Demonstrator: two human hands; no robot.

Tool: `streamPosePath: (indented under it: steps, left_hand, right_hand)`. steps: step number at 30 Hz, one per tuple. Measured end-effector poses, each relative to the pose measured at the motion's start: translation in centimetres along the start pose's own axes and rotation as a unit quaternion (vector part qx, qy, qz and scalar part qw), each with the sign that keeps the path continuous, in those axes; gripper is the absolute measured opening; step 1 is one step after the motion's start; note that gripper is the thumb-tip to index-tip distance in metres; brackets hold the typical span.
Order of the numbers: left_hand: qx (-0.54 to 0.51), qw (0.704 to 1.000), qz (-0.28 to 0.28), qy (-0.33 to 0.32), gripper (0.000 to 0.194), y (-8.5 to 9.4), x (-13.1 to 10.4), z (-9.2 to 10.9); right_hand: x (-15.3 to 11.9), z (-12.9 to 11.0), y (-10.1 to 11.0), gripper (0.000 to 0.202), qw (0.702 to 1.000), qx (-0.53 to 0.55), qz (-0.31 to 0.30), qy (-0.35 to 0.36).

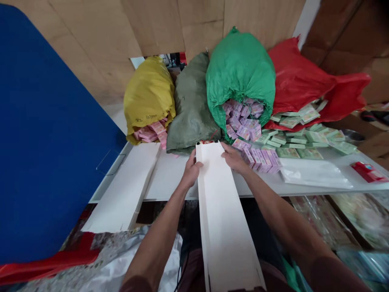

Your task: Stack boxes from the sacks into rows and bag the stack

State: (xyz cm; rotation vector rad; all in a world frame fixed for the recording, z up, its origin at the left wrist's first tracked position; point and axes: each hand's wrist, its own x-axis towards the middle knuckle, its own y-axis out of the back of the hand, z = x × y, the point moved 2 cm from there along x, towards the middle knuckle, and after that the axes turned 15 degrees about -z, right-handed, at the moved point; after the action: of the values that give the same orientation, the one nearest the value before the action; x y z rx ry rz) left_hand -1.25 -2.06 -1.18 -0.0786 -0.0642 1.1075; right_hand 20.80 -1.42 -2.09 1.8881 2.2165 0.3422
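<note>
A long white cardboard piece [225, 215] with folded side edges runs from my body to the middle of the table. My left hand [191, 170] grips its far left edge, thumb on top. On the far right edge, my right hand [232, 158] holds it too, with some fingers hidden. Just beyond its far end lies a grey-green sack [193, 97], with a bit of red showing at its mouth. Near my right hand stands a row of small purple boxes [261, 159]. Another white cardboard piece [127, 186] lies at the left, overhanging the table's front edge.
Behind stand a yellow sack [148, 93] with pink boxes, a green sack [240, 65] with purple boxes and a red sack [298, 77] with pale green boxes. Clear plastic bags [314, 172] and a red packet [369, 172] lie right. A blue panel [51, 134] stands left.
</note>
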Motion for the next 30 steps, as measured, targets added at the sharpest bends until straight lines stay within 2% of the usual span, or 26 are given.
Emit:
streamPosePath:
  steps: [3, 7, 9, 13, 16, 24, 30]
  left_hand:
    - [-0.019, 0.999, 0.02, 0.024, 0.079, 0.1, 2.2, -2.4]
    - [0.002, 0.998, 0.018, 0.057, 0.043, -0.1, 1.5, -5.8]
    - [0.001, 0.998, 0.006, 0.07, 0.04, 0.0, 0.9, -6.6]
    - [-0.012, 0.994, -0.037, 0.103, 0.058, 0.5, 0.3, -6.3]
    - [-0.012, 0.992, -0.046, 0.114, 0.064, 0.7, 0.0, -6.0]
    - [0.036, 0.993, -0.039, 0.104, 0.054, 0.4, 0.5, -6.4]
    - [0.056, 0.993, -0.019, 0.098, 0.048, 1.1, 1.8, -5.9]
  right_hand:
    - [-1.7, 2.7, -0.8, 0.075, 0.996, 0.072, -0.009, -0.048]
    - [-3.7, 6.2, -1.6, 0.061, 0.99, 0.124, 0.024, -0.069]
    - [-4.2, 7.0, -1.7, 0.051, 0.988, 0.136, 0.034, -0.066]
    - [-4.8, 6.7, -1.6, 0.049, 0.988, 0.147, 0.01, -0.045]
    - [-5.2, 6.3, -1.8, 0.053, 0.99, 0.139, -0.006, -0.032]
    - [-5.4, 6.2, -2.1, 0.055, 0.99, 0.133, 0.026, -0.043]
    - [-5.0, 5.7, -1.9, 0.05, 0.986, 0.151, 0.029, -0.065]
